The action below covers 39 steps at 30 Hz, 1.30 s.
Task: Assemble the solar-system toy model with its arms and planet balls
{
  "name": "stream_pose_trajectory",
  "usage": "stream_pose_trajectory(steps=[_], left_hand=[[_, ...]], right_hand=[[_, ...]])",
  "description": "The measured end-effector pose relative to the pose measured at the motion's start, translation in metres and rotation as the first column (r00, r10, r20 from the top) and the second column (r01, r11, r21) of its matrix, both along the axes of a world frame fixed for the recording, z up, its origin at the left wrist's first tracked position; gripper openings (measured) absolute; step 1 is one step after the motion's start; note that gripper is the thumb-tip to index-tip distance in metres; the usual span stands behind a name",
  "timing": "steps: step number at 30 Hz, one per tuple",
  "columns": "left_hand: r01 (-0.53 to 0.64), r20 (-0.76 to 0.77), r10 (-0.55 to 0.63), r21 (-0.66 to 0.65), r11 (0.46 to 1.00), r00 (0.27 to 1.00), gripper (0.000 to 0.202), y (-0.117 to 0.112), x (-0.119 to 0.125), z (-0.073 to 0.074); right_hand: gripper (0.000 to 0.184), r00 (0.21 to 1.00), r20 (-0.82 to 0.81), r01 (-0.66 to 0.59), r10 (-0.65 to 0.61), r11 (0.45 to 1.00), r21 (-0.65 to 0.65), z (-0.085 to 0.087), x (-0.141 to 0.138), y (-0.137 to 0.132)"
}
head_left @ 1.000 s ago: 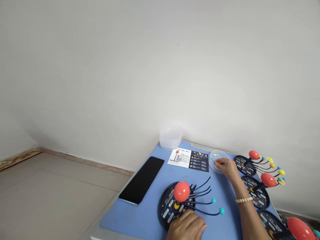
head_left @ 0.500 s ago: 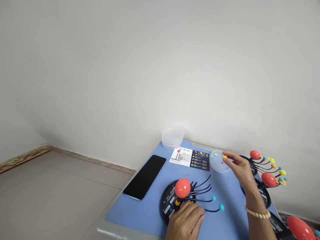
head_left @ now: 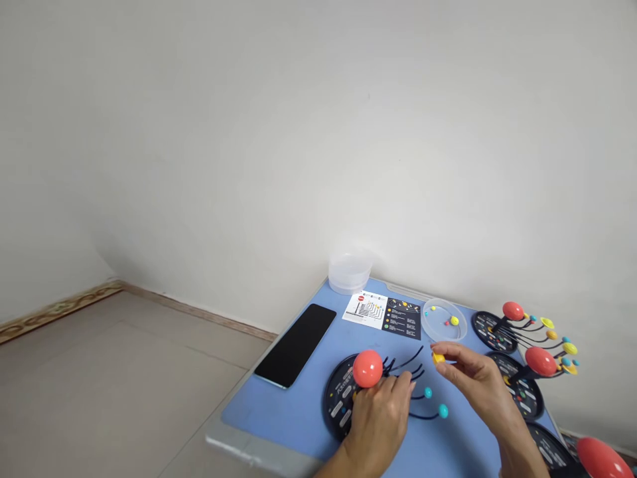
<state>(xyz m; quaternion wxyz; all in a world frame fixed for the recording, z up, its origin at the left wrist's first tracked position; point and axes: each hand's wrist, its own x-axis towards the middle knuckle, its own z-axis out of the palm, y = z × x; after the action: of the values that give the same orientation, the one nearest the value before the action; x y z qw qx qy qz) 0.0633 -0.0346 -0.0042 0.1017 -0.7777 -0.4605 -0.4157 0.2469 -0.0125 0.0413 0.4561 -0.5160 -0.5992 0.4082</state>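
Note:
A solar-system model with a black round base [head_left: 336, 397], a red ball [head_left: 367, 368] and thin black arms tipped with teal beads [head_left: 442, 411] stands on the blue table [head_left: 293, 411]. My left hand [head_left: 381, 418] rests on this base beside the red ball, fingers curled over the arms. My right hand [head_left: 472, 378] hovers to the right of the arms and pinches a small yellow bead [head_left: 438, 358]. Behind it a shallow clear dish [head_left: 444, 320] holds a few loose beads.
A black phone [head_left: 297, 344] lies at the left of the table. A printed instruction card [head_left: 383, 312] and a clear tub [head_left: 350, 271] sit near the wall. Finished models [head_left: 540, 362] with red balls line the right edge.
My right hand lifted a yellow bead from the clear dish and carried it toward me, near the model's arms. My left hand slid further up onto the base.

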Motion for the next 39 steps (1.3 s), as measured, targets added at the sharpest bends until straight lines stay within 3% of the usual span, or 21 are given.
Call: stream_pose_trajectory(steps=[7,26,39], left_hand=[[-0.026,-0.05,0.024,-0.039,0.999,0.998,0.031,0.005,0.01,-0.004],[-0.01,-0.158,-0.019,-0.179,0.984,0.987,0.021,0.011,0.015,-0.009],[-0.009,-0.144,-0.027,-0.242,0.97,0.989,0.018,0.01,0.017,-0.008]], right_hand=[[0.032,0.995,-0.092,-0.053,0.05,0.998,-0.027,-0.018,-0.003,-0.002],[0.033,0.988,-0.1,-0.134,0.122,0.983,-0.122,-0.018,-0.002,-0.005],[0.038,0.989,-0.128,-0.095,0.072,0.979,-0.179,-0.023,-0.003,-0.003]])
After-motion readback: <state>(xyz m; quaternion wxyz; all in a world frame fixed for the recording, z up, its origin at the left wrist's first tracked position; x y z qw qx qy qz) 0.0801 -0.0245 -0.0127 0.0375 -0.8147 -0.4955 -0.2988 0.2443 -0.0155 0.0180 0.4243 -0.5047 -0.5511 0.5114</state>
